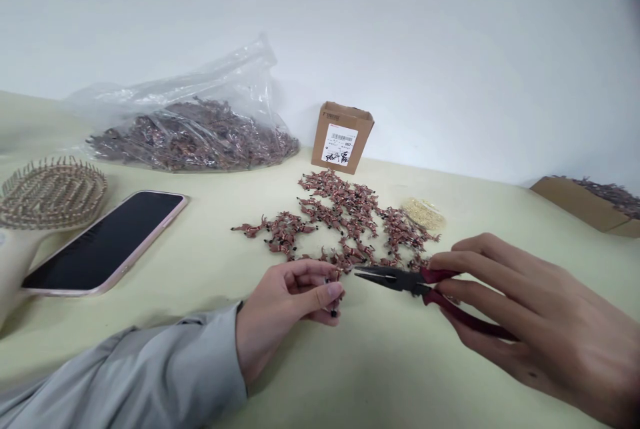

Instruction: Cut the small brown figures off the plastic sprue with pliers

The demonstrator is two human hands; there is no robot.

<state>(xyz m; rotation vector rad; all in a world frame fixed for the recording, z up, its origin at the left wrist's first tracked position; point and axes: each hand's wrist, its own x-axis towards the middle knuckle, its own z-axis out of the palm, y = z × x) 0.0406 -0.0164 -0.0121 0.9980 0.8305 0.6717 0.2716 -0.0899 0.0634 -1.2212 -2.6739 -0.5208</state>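
Head view: a white shipping label on a small cardboard box (343, 139) carries a barcode and dark print, with what looks like "002", but the rest is too small to read. The box stands tilted against a white wall (400, 35), at the far edge of a pale green bench (400, 375).

Just in front of the box lies a loose spread of reddish-brown figurines (345, 222), its near end almost touching both hands. The left hand (285, 309), in a grey sleeve (135, 369), pinches a small dark-tipped piece (333, 312) in a tight grip. The right hand (540, 322) has a closed grip on the red handles of needle-nose pliers (415, 282), whose jaws are nearly shut on nothing visible.

A clear plastic bag of figurines (190, 135) sits far left, above a phone (105, 242) and a wooden hairbrush (50, 192). A packet of pale granules (424, 213) lies just beside the spread, and a flat cardboard tray (580, 205) sits at the right edge.
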